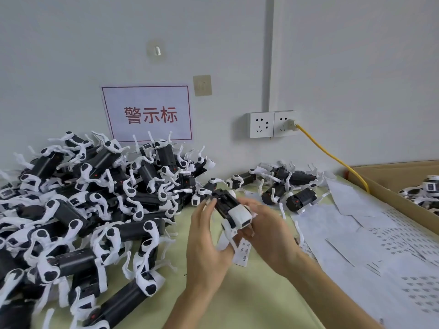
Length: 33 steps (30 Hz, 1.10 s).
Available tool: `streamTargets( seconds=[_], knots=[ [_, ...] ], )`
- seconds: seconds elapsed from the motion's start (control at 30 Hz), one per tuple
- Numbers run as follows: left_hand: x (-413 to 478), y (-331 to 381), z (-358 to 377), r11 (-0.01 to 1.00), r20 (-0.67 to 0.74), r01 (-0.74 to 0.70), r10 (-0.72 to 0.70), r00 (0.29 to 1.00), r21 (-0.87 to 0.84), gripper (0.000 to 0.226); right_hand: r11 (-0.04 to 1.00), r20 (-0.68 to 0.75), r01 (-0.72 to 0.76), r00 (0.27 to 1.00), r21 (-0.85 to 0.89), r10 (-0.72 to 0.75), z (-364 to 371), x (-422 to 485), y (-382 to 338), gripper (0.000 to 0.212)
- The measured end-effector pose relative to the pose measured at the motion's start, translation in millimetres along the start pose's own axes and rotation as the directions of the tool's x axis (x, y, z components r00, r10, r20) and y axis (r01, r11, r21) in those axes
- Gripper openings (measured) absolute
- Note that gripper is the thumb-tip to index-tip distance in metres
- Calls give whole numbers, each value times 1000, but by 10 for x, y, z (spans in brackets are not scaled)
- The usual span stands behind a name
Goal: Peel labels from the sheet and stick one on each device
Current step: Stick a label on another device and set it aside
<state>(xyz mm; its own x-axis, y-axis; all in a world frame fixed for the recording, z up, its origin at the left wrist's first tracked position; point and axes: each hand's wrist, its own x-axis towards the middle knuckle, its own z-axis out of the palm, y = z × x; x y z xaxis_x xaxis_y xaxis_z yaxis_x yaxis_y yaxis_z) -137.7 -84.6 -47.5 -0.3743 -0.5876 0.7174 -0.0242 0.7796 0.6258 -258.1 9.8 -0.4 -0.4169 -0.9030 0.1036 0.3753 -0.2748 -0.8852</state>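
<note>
I hold one black-and-white device up over the green table, between both hands. My left hand grips its black far end with curled fingers. My right hand wraps round the white near end from the right. A narrow label strip with small printed labels hangs below the device, between my hands; which hand holds it cannot be made out. A big heap of the same devices fills the left of the table.
A smaller group of devices lies by the wall. Used label sheets cover the table's right side. A cardboard box with more devices stands at far right. A yellow cable runs from the wall socket.
</note>
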Motion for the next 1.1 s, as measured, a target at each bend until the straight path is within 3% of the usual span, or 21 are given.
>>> streamTargets(
  seconds=[0.1,0.2,0.27,0.33,0.43,0.53,0.63,0.73,0.83,1.0,1.1],
  knots=[
    [-12,59,17,998,63,-15,19,998,-63,76,997,47,8,999,81,-12,-96,-35,-38,63],
    [-16,86,31,996,-7,-19,19,1000,-91,54,961,3,92,996,-261,-94,-122,-71,-11,35],
    [1,143,13,974,-25,124,-131,991,-189,43,858,-14,153,983,-491,-184,-108,-107,23,24],
    [43,184,-33,862,-20,340,-374,927,-376,33,813,8,177,978,-555,-207,-64,-141,49,25],
    [149,166,-133,583,89,590,-664,742,-559,43,703,57,215,969,-678,-241,-28,-154,96,26],
    [178,106,-211,318,283,648,-707,649,-692,49,605,47,203,963,-770,-264,-29,-155,127,43],
    [176,72,-247,200,437,688,-641,630,-698,44,634,52,155,983,-758,-178,-56,-148,140,50],
    [181,77,-220,187,521,770,-637,568,-610,43,662,57,130,990,-738,-130,-57,-135,162,42],
    [210,40,-187,188,506,810,-697,509,-556,41,666,47,130,989,-734,-141,-42,-108,192,31],
    [227,4,-182,160,501,800,-704,504,-579,40,680,18,128,986,-722,-166,-65,-87,188,35],
    [226,12,-153,205,455,814,-743,491,-543,43,699,3,86,993,-710,-119,-60,-92,170,38]
  ],
)
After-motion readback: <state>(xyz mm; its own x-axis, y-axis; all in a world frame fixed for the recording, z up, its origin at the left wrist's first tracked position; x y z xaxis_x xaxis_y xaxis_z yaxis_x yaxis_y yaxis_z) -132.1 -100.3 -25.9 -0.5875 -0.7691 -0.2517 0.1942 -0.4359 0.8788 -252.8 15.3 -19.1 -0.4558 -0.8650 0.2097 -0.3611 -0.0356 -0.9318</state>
